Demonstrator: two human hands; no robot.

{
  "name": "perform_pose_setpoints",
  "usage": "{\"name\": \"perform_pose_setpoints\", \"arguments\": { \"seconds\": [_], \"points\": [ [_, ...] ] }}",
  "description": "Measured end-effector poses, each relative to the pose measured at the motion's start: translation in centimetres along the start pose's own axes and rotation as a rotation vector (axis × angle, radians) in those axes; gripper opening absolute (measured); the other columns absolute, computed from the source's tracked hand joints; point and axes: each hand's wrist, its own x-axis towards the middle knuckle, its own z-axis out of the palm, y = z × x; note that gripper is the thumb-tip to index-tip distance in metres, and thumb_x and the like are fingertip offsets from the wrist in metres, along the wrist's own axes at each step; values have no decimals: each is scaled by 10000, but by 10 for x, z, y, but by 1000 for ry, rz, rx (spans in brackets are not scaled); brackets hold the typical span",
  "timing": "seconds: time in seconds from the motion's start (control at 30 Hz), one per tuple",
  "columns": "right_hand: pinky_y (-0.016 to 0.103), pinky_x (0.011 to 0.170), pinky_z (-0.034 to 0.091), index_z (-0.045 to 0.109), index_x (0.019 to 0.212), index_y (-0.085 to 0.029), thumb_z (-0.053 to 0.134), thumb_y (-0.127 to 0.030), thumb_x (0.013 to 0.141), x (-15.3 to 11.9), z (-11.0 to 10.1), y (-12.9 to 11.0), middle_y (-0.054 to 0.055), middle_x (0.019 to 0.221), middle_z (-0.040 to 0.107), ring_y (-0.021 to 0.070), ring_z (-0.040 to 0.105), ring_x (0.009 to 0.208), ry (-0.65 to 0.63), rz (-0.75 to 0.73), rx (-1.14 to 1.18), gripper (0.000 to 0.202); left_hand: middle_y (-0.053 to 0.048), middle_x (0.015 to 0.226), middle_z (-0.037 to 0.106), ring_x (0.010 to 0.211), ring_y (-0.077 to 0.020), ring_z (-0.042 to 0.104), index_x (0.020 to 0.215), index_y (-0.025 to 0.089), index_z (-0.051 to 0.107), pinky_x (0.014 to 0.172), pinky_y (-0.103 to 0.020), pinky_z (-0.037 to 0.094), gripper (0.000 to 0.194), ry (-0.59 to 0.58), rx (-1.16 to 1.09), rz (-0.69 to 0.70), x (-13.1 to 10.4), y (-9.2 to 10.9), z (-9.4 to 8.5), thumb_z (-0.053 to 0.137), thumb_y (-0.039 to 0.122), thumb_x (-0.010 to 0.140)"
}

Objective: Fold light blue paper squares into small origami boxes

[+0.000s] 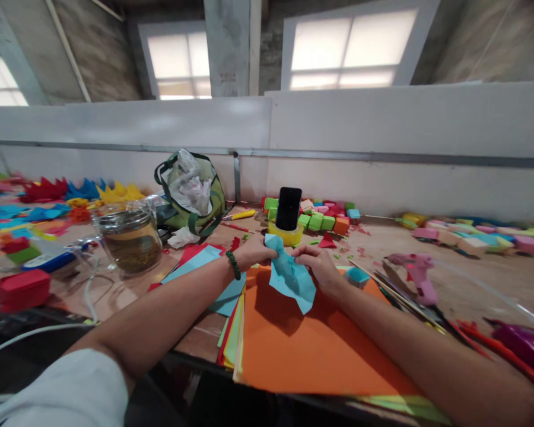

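Observation:
A creased light-blue paper piece (293, 283) is held up between my two hands, over a stack of coloured sheets with an orange one (302, 356) on top. My left hand (254, 254), with a green bead bracelet on its wrist, pinches the paper's upper left part. On the right side, my right hand (317, 265) grips the paper's edge between thumb and fingers. Just beyond the paper, a black phone (289, 207) leans upright in a yellow tape roll (286, 235). A small blue paper cup shape (356, 276) sits beside my right wrist.
A glass jar (131, 240) and a green bag (209, 201) stand at the left. Small coloured paper boxes (323, 221) lie behind the phone. To the right are a pink glue gun (416, 273), sticks and a purple tool (523, 344). A yellow cutter (242, 214) lies near the bag.

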Motion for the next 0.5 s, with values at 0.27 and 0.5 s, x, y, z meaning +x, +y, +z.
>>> {"name": "perform_pose_setpoints", "arguments": {
  "seconds": [0.27,0.5],
  "points": [
    [246,519,366,601,663,-181,599,-220,558,-4,8,5,-30,577,583,118,487,535,19,-154,-215,111,41,485,503,455,-66,455,544,119,547,449,-165,367,36,-98,35,87,-3,0,3,524,109,518],
    [243,493,315,573,688,-190,621,-237,596,-1,6,10,-60,508,483,110,422,496,82,-243,-367,113,39,527,538,530,-89,484,523,113,576,505,-181,385,58,-189,91,128,-3,-4,3,570,70,483]
  ]
}}
